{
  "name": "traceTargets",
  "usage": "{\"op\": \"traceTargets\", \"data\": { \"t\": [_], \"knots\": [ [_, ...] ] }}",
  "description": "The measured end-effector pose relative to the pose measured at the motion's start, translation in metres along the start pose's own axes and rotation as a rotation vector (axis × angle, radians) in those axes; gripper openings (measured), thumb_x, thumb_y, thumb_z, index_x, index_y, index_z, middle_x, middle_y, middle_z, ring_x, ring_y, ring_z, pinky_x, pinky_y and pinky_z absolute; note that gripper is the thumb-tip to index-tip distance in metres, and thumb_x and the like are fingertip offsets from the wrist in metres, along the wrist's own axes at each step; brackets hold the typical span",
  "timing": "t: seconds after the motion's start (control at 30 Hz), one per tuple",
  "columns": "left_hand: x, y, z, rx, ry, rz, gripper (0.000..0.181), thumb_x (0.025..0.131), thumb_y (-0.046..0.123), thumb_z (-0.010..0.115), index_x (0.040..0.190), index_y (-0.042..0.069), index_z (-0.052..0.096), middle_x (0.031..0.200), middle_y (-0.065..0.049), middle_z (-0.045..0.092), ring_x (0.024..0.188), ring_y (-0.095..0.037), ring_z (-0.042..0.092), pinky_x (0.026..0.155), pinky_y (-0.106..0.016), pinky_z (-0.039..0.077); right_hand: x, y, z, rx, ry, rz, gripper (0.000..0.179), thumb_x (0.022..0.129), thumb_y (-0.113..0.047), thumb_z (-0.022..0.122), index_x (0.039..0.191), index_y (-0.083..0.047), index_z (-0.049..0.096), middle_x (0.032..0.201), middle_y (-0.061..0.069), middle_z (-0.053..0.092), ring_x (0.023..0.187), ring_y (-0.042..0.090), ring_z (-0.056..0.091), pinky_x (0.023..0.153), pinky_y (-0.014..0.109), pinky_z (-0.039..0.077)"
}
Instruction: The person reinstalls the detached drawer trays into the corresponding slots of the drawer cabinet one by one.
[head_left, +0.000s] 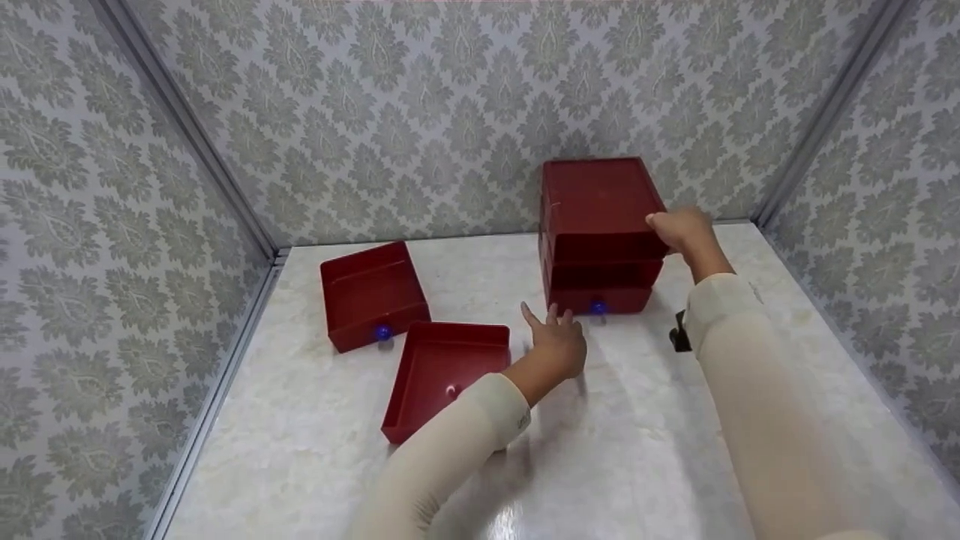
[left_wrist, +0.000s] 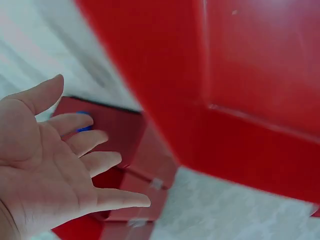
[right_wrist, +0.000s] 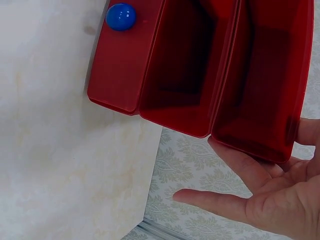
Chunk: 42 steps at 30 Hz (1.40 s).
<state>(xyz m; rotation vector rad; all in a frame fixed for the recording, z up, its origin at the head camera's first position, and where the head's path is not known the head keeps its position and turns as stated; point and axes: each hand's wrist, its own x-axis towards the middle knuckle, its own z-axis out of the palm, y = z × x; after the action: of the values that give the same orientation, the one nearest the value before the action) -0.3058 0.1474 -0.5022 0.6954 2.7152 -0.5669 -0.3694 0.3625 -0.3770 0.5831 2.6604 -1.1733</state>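
Note:
A dark red drawer cabinet [head_left: 604, 199] stands near the back wall, with two upper slots hollow and a bottom drawer [head_left: 622, 301] in place, its round blue knob [right_wrist: 120, 17] facing front. My right hand [head_left: 684, 231] holds the cabinet's upper right front corner, thumb on top and some fingers against the side. Just in front of the bottom drawer's left end, my left hand [head_left: 559, 346] is spread with nothing in it; whether it touches the drawer cannot be told. Beneath the left forearm lies a loose red drawer [head_left: 457, 352], partly covered by the sleeve.
Farther left, another loose red drawer [head_left: 375, 289] with a blue knob [head_left: 383, 332] sits at an angle, close to the nearer drawer. Patterned walls [head_left: 465, 112] enclose the pale marbled table [head_left: 630, 450]. A small black object [head_left: 680, 332] shows beside the right sleeve.

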Motion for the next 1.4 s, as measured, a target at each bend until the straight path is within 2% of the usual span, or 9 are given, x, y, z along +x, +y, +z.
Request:
{"op": "traceTargets", "data": {
  "t": [0.1,0.23,0.37,0.5,0.7,0.93,1.17,1.27,1.4],
  "knots": [
    [-0.012,0.001,-0.006,0.027,0.06,0.032,0.062,0.104,0.046,0.045,0.161,0.024,0.032,0.167,0.001,0.033,0.157,-0.027,0.025,0.117,-0.074,0.017,0.0,0.001,-0.001,-0.007,0.003,-0.011,0.064,0.103,-0.045,0.042,0.138,0.008,0.051,0.147,0.028,0.046,0.13,0.042,0.054,0.111,0.052,0.044],
    [-0.031,-0.002,-0.011,-0.007,0.186,0.056,0.056,0.102,0.046,0.049,0.15,0.017,0.051,0.152,-0.003,0.054,0.143,-0.029,0.048,0.116,-0.067,0.03,0.001,0.002,-0.001,-0.017,-0.002,-0.021,0.064,0.103,-0.045,0.041,0.137,0.008,0.052,0.147,0.028,0.047,0.13,0.043,0.054,0.11,0.052,0.044],
    [-0.052,-0.008,-0.008,-0.065,0.303,0.072,0.051,0.1,0.051,0.055,0.134,0.014,0.062,0.136,-0.004,0.063,0.128,-0.027,0.059,0.107,-0.057,0.045,0.001,0.003,-0.001,-0.027,0.002,-0.021,0.063,0.103,-0.044,0.041,0.136,0.009,0.052,0.148,0.029,0.046,0.13,0.043,0.054,0.11,0.052,0.045],
    [-0.074,-0.015,0.001,-0.09,0.352,0.089,0.047,0.095,0.053,0.062,0.12,0.013,0.066,0.118,-0.003,0.066,0.111,-0.025,0.063,0.092,-0.049,0.052,0.002,0.004,-0.001,-0.034,-0.005,-0.019,0.065,0.103,-0.043,0.041,0.142,0.008,0.049,0.152,0.03,0.043,0.131,0.043,0.054,0.111,0.052,0.045],
    [-0.101,-0.031,0.02,-0.119,0.279,0.101,0.047,0.091,0.051,0.07,0.117,0.013,0.066,0.111,-0.004,0.065,0.105,-0.025,0.063,0.086,-0.045,0.053,0.003,0.004,-0.002,-0.068,-0.015,-0.012,0.071,0.103,-0.045,0.041,0.149,0.01,0.041,0.155,0.032,0.039,0.133,0.044,0.051,0.112,0.053,0.043],
    [-0.113,-0.061,0.034,-0.226,0.135,0.113,0.053,0.087,0.048,0.076,0.127,0.013,0.065,0.118,-0.006,0.066,0.112,-0.025,0.062,0.095,-0.047,0.053,0.004,0.004,-0.003,-0.075,0.001,-0.013,0.073,0.103,-0.043,0.039,0.15,0.012,0.037,0.157,0.032,0.036,0.137,0.045,0.046,0.114,0.055,0.041],
    [-0.131,-0.099,0.044,-0.357,0.068,0.092,0.048,0.083,0.035,0.084,0.124,0.016,0.068,0.119,-0.005,0.068,0.112,-0.026,0.064,0.101,-0.052,0.05,0.001,0.003,0.0,-0.052,0.01,-0.014,0.07,0.103,-0.042,0.041,0.15,0.011,0.038,0.153,0.031,0.041,0.134,0.044,0.05,0.113,0.055,0.042],
    [-0.137,-0.112,0.049,-0.327,0.021,0.082,0.031,0.086,0.026,0.081,0.115,0.016,0.072,0.106,-0.004,0.07,0.097,-0.025,0.064,0.098,-0.053,0.051,0.001,0.002,0.001,-0.053,0.015,-0.026,0.069,0.103,-0.041,0.04,0.149,0.01,0.04,0.151,0.031,0.044,0.131,0.044,0.053,0.111,0.054,0.043],
    [-0.139,-0.122,0.054,-0.198,-0.06,0.067,0.022,0.087,0.018,0.079,0.107,0.014,0.073,0.09,-0.006,0.069,0.08,-0.025,0.06,0.087,-0.049,0.055,0.001,0.001,0.001,-0.044,0.02,-0.034,0.066,0.104,-0.041,0.04,0.147,0.009,0.044,0.149,0.029,0.046,0.129,0.043,0.054,0.109,0.053,0.046]
  ]
}}
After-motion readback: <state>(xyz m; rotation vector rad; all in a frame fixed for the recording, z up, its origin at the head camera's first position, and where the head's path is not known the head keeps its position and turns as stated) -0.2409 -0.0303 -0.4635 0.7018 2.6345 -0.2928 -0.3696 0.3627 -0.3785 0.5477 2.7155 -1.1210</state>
